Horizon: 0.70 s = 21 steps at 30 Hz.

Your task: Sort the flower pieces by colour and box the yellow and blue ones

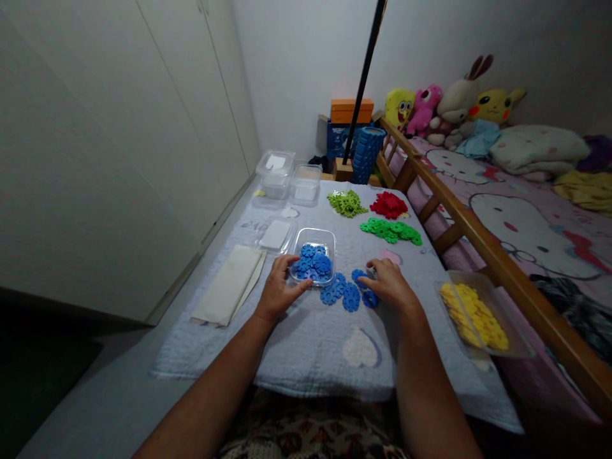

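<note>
My left hand (278, 289) grips the near left corner of a clear plastic container (333, 245), thumb along the front rim and fingers at the side. Inside it lies a heap of blue snowflake discs (314, 262). To the right, my right hand (393, 285) is over loose blue discs on the cloth, thumb and index finger apart at a blue disc (358, 276). Whether its hidden fingers hold a disc cannot be seen. Nearer the container, another loose blue disc (351, 297) lies flat beside a few more.
Lime discs (347, 203), red discs (389, 205) and green discs (391, 231) lie in piles behind. Yellow discs (473, 315) fill a clear box at right, near the wooden bed rail (459, 229). Clear containers (306, 185), a lid (277, 236) and folded cloth (229, 285) are at left.
</note>
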Tool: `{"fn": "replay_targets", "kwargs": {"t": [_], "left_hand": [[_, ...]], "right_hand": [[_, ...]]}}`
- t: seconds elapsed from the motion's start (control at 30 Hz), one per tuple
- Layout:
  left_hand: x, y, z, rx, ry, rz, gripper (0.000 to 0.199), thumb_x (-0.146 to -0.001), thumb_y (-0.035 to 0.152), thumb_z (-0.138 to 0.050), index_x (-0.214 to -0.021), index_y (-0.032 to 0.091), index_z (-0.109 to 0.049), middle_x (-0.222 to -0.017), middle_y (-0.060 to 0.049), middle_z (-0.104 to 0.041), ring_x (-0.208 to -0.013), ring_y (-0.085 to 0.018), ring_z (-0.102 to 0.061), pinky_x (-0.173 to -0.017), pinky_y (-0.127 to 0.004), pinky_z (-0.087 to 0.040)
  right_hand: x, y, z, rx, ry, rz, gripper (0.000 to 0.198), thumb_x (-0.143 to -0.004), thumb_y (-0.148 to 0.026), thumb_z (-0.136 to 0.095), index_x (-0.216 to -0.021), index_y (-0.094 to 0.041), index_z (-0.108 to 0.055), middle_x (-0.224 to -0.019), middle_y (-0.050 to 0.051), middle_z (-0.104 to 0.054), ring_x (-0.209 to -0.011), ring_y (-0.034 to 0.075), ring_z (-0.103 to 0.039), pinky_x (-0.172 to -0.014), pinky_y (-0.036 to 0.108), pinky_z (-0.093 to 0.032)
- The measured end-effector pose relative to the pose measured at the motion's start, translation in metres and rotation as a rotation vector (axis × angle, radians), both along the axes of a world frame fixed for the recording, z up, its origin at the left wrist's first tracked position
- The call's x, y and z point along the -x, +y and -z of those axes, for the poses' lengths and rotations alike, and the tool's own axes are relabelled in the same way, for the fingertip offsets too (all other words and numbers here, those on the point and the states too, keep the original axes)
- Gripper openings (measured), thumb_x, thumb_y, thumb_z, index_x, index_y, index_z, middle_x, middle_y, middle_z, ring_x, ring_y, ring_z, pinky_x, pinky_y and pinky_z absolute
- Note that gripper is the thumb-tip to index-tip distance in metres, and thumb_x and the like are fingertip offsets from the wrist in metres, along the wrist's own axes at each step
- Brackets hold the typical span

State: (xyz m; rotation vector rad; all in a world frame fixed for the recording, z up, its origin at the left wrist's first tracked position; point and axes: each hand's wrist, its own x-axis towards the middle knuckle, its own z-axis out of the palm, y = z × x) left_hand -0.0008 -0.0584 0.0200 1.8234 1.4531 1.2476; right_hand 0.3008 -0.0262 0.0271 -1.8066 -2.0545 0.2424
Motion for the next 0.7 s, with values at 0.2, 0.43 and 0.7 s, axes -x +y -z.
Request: {"fn": "replay_targets", "kwargs": {"t": [0.2,0.43,0.7], "left_hand": [[-0.001,-0.001,0.0,-0.018,-0.023,-0.056,0.05,-0.078,0.039,-0.077,-0.121,0.024,-0.056,-0.126,-0.008,-0.056,-0.116,-0.025,-0.058,-0.093,-0.038,-0.051],[-0.001,-0.001,-0.001,0.01,-0.037,-0.054,0.05,-0.078,0.039,-0.077,-0.121,0.025,-0.056,-0.124,-0.007,-0.056,-0.115,-0.025,-0.058,-0.091,-0.038,-0.052],[0.0,-0.001,0.001,0.014,-0.035,-0.048,0.05,-0.078,0.039,-0.076,-0.122,0.025,-0.056,-0.126,-0.007,-0.055,-0.116,-0.025,-0.058,-0.092,-0.039,-0.052]], "right_hand": [[0.027,-0.035,0.0,0.115,-0.112,-0.023,0.085,-0.071,-0.062,-0.074,-0.142,-0.023,-0.05,-0.145,0.02,-0.049,-0.131,0.042,-0.044,-0.102,0.057,-0.037],[0.073,-0.055,0.007,0.042,-0.168,-0.128,0.093,-0.072,-0.07,-0.07,-0.148,-0.024,-0.044,-0.157,0.021,-0.036,-0.143,0.045,-0.028,-0.111,0.066,-0.021],[0.075,-0.037,0.005,-0.072,-0.219,-0.198,0.048,-0.091,-0.052,-0.057,-0.131,-0.026,-0.059,-0.143,0.017,-0.051,-0.132,0.036,-0.041,-0.108,0.056,-0.031]]}}
